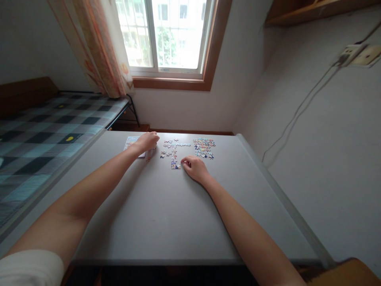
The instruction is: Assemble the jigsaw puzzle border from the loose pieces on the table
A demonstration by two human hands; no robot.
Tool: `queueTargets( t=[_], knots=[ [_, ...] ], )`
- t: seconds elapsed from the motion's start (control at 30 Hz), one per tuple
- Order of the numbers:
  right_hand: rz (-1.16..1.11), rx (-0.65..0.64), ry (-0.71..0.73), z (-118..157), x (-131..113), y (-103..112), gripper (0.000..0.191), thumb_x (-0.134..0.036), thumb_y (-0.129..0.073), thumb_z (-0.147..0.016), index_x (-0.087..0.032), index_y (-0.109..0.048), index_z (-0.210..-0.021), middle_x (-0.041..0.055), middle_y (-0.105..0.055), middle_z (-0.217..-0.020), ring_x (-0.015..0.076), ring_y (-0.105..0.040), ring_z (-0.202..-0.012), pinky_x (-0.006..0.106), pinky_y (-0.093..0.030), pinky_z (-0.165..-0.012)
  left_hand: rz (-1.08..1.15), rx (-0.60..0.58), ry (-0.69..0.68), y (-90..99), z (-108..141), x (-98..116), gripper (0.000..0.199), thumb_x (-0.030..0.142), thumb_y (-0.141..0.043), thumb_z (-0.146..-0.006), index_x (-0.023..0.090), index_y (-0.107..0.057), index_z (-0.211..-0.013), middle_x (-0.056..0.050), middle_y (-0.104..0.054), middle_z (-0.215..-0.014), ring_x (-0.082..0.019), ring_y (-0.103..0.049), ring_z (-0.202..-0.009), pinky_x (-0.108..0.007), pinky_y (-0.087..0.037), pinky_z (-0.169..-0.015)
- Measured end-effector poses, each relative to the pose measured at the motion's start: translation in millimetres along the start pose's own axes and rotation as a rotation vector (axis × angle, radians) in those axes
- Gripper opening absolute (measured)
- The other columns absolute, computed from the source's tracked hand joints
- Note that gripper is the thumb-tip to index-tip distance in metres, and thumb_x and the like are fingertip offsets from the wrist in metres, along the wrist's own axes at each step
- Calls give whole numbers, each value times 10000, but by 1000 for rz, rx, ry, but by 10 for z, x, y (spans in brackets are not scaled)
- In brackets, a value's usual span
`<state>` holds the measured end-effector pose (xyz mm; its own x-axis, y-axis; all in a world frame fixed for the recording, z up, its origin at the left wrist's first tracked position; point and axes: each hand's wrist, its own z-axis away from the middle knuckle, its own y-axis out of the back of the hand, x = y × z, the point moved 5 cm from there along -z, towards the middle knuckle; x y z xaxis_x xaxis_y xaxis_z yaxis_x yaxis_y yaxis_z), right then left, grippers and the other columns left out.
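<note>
A checked bed [89, 111] stands at far left, beside a patterned curtain [99, 51]. On the grey table [160, 222], a printed card [131, 142] lies partly under the left hand [148, 141], whose fingers are curled downward; I cannot tell whether they grip a piece. A few pieces lie just beside that hand. Next come loose pieces [164, 154] and the joined part [174, 164] of the puzzle, near the table's middle, below the window [178, 43]. The right hand [195, 167] rests just right of it, fingers bent, thumb and index tips close together; any piece between those 2 is too small to tell. Behind this hand spreads the pile [204, 147]. A cord [293, 118] hangs from the wall socket [349, 55].
</note>
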<state>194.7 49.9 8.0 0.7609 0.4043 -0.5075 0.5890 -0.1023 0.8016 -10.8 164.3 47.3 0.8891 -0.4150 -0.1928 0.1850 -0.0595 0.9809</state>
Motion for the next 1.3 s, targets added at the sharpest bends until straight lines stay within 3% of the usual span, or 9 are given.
queueTargets(
  t=[0.47, 0.6, 0.67, 0.73, 0.9, 1.03, 1.1, 1.3],
  knots=[
    [-3, -8, -9, -5, -9, 1, 204, -171, -510, -800, -221, -699, -858, 17, -646, -784, 140, -543, -718, 252, -395, -721, 19, 34, 47, -10, 107, -94, 289, 155, -446, -787, 85, -706, -889, -157, -651, -1007, -228, -630, -884, -273, -458, -787],
    [-48, 42, -42, -13, 28, 6, 209, -165, -501, -793, -210, -697, -850, 25, -656, -812, 138, -550, -717, 255, -409, -720, 185, 173, 46, 74, 151, -70, 305, 140, -442, -800, 121, -705, -955, -110, -647, -1058, -187, -630, -887, -261, -472, -825],
    [-111, 82, -56, -19, 51, 12, 225, -150, -493, -780, -198, -694, -868, 25, -655, -807, 132, -552, -700, 252, -419, -714, 393, 306, 7, 145, 202, 13, 303, 166, -476, -813, 128, -689, -1025, -93, -660, -1013, -168, -635, -842, -266, -492, -813],
    [-200, 134, -76, -25, 69, 25, 236, -152, -483, -778, -183, -691, -884, 22, -646, -774, 124, -546, -664, 247, -429, -696, 562, 405, -62, 202, 278, 159, 243, 188, -511, -820, 118, -705, -947, -87, -671, -922, -159, -636, -800, -270, -509, -790],
    [-493, 207, -161, -39, 76, 20, 288, -318, -463, -845, -150, -670, -953, 3, -594, -640, 111, -523, -552, 225, -430, -569, 891, 529, -230, 257, 567, 607, 152, 228, -562, -838, 140, -686, -828, -73, -656, -899, -128, -630, -788, -226, -535, -690],
    [-608, 150, -131, -46, 12, -18, 329, -385, -459, -866, -149, -676, -939, 17, -634, -679, 106, -544, -569, 218, -442, -571, 869, 568, -307, 172, 810, 862, 112, 219, -587, -844, 177, -676, -790, -42, -645, -815, -120, -610, -752, -247, -522, -705],
    [-591, 132, -101, -40, -13, -23, 321, -382, -465, -871, -155, -690, -899, 20, -654, -688, 106, -552, -593, 219, -443, -598, 833, 618, -317, 101, 902, 912, 116, 196, -564, -865, 186, -667, -813, -39, -646, -837, -120, -608, -778, -255, -512, -728],
    [-620, 41, -36, -29, -54, -52, 312, -413, -567, -822, -148, -725, -871, 33, -681, -698, 113, -565, -608, 217, -418, -564, 812, 725, -515, -44, 1050, 1003, 93, 152, -544, -877, 179, -632, -886, -56, -625, -947, -125, -606, -875, -261, -515, -765]
  ],
)
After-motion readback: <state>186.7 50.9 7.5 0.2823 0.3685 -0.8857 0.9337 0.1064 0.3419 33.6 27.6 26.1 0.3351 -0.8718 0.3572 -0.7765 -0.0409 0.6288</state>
